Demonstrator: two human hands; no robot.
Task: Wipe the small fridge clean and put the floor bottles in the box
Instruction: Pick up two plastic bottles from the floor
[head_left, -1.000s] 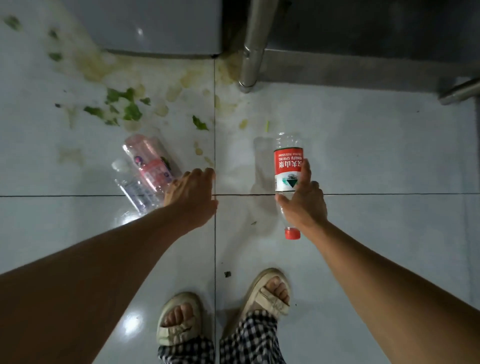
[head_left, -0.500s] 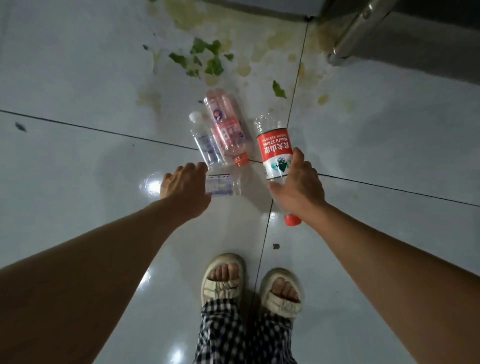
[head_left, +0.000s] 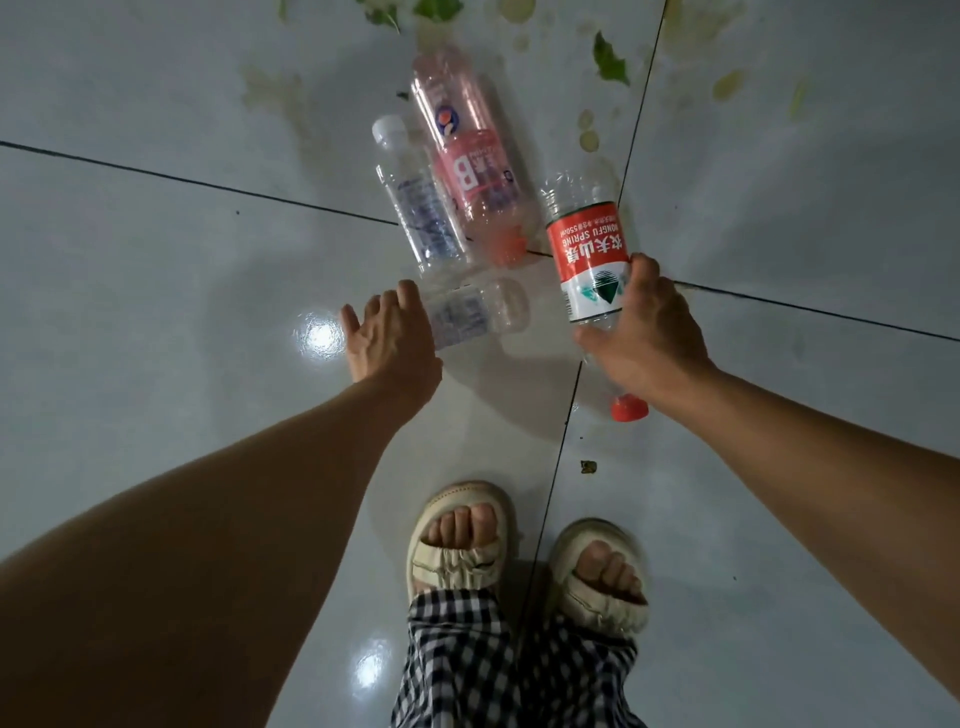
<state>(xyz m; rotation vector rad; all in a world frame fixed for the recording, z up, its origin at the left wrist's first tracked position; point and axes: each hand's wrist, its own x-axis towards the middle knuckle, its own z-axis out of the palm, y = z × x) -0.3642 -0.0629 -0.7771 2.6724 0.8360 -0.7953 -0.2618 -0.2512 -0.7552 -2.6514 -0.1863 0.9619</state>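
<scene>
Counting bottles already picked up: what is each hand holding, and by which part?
The right hand grips the red-label bottle by its lower label and neck end. The left hand, fingers spread, reaches a clear bottle; no grip shows.

The held bottle (head_left: 589, 260) is clear with a red and white label and a red cap. A pink bottle (head_left: 470, 156) has an orange cap. Trousers (head_left: 509, 670) are black-and-white checked, sandals (head_left: 457, 540) cream, floor (head_left: 156, 260) pale grey with green scraps (head_left: 610, 60).
</scene>
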